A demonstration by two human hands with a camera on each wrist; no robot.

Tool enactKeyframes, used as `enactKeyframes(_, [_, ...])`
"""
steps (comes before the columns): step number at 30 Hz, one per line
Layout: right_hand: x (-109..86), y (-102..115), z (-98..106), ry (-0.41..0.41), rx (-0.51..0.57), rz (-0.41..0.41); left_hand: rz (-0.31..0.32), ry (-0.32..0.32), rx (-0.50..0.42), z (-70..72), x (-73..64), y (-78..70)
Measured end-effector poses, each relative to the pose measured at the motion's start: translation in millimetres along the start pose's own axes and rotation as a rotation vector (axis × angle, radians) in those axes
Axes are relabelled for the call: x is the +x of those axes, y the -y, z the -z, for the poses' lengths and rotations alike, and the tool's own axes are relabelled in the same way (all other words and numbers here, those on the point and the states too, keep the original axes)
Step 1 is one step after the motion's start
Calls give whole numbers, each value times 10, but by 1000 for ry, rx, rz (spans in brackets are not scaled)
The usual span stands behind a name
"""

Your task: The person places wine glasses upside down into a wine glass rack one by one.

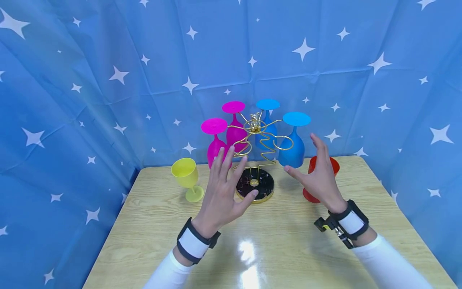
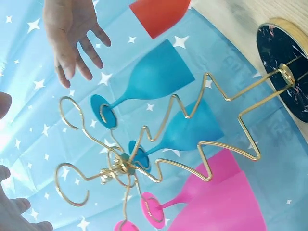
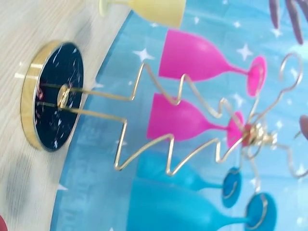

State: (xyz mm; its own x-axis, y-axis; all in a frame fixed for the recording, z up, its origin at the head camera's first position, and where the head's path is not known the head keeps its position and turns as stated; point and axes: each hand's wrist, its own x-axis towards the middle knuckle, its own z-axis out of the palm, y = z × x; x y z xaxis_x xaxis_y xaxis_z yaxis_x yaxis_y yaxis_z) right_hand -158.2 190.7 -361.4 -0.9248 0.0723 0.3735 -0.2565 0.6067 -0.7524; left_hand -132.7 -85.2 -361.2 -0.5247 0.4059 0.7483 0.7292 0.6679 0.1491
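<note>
A gold wire goblet rack (image 1: 268, 159) with a small bear on top stands on a round black base (image 1: 265, 188). Two pink goblets (image 1: 214, 126) hang upside down from its left arms, and two blue goblets (image 1: 296, 119) from its right ones. In the head view my left hand (image 1: 221, 196) is raised in front of the rack, fingers spread and holding nothing, overlapping the nearer pink goblet. My right hand (image 1: 322, 176), also holding nothing, is held up below the nearer blue goblet, thumb apart from the fingers. Two front hooks (image 2: 72, 185) of the rack carry no goblet.
An upright yellow goblet (image 1: 185, 174) stands on the wooden table (image 1: 151, 233) left of the rack. Behind my right hand is a red goblet (image 1: 333, 165), partly hidden. A blue star-patterned cloth (image 1: 216, 48) hangs around the table's back and sides.
</note>
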Motion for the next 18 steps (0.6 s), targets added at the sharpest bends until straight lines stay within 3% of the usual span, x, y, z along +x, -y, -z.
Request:
enactKeyframes(9, [-364,91,23,-4,12,125,-2,-32,-35,95,-179,-133])
enactKeyframes(18, [-664,127,-61,24,16,177,-20,-77,-82,81,-347,-209])
